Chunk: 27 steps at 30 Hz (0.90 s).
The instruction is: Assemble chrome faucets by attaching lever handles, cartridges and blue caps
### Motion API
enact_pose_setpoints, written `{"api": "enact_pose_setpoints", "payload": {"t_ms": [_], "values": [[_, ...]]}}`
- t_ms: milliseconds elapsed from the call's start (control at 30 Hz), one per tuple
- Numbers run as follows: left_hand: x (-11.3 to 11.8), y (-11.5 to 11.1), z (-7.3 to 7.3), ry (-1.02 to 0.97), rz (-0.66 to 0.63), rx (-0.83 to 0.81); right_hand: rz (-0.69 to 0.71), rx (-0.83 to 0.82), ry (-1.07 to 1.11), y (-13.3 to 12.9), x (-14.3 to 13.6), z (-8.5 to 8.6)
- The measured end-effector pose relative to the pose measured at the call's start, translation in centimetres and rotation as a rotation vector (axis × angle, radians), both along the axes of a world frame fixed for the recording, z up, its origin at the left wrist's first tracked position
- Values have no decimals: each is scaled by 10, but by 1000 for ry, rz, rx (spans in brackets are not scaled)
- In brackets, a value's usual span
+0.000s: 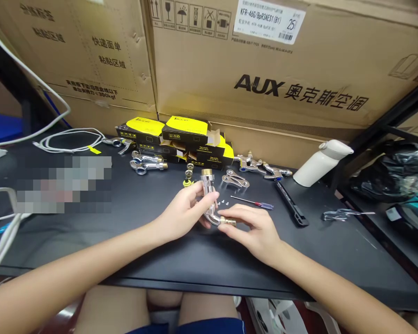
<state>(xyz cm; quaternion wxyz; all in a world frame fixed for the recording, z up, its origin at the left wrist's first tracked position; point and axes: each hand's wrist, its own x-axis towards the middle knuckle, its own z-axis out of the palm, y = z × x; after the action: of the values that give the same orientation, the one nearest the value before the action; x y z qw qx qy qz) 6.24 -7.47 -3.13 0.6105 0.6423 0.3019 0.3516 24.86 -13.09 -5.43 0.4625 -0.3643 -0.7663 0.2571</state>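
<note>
The left hand (181,212) grips a bent chrome metal fitting (212,216) above the black tabletop (153,269); the right hand (256,228) pinches its brass-coloured cylindrical end (229,221), apparently turning or seating it, which calls for steady alignment.

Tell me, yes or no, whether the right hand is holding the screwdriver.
No, the screwdriver lies on the black table, while the right hand grips the brass piece at the chrome fitting.

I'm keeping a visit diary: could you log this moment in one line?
left hand: holds chrome faucet body | right hand: pinches its gold-coloured fitting | on tabletop: screwdriver
</note>
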Motion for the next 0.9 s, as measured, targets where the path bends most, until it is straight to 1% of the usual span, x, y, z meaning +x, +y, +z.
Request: {"api": "enact_pose_setpoints", "payload": {"t_ms": [67,100,133,167,267,300,333,367,433,467,500,533,567,667,700,733,800,900], "values": [[-1,-4,0,-21,11,60,-6,-245,123,-3,-3,-4],[-1,-5,0,-30,10,82,-1,-325,162,-4,-4,-5],[0,-6,-1,-38,6,92,5,-357,172,-5,-4,-5],[0,-6,-1,-45,5,86,12,-345,145,-5,-4,-5],[1,-3,-2,-55,29,24,11,-191,-19,-5,-1,-2],[0,-2,-3,-47,42,27,10,-177,-65,-4,0,0],[-1,-1,-4,-21,50,67,6,-204,-95,-3,1,1],[-2,-1,-5,18,55,151,5,-269,-112,-2,1,2],[-5,-3,-7,119,47,396,21,-437,-109,-1,1,3],[-6,-4,-8,163,42,513,33,-499,-102,-1,1,4],[-7,-4,-8,190,38,599,42,-527,-93,-1,0,4],[-8,-5,-8,196,37,640,44,-520,-80,-1,-1,4],[-8,-5,-8,186,46,634,38,-485,-58,-2,-1,4],[-7,-3,-6,125,114,508,-10,-332,25,-3,-2,4],[-7,-2,-5,120,131,496,-17,-296,55,-4,-3,3],[-8,-2,-5,126,146,513,-14,-276,71,-4,-3,3],[-11,-3,-5,151,148,598,1,-249,57,-5,-2,2],[-17,-9,-9,153,36,702,-3,-157,-7,-8,-1,0]]}}
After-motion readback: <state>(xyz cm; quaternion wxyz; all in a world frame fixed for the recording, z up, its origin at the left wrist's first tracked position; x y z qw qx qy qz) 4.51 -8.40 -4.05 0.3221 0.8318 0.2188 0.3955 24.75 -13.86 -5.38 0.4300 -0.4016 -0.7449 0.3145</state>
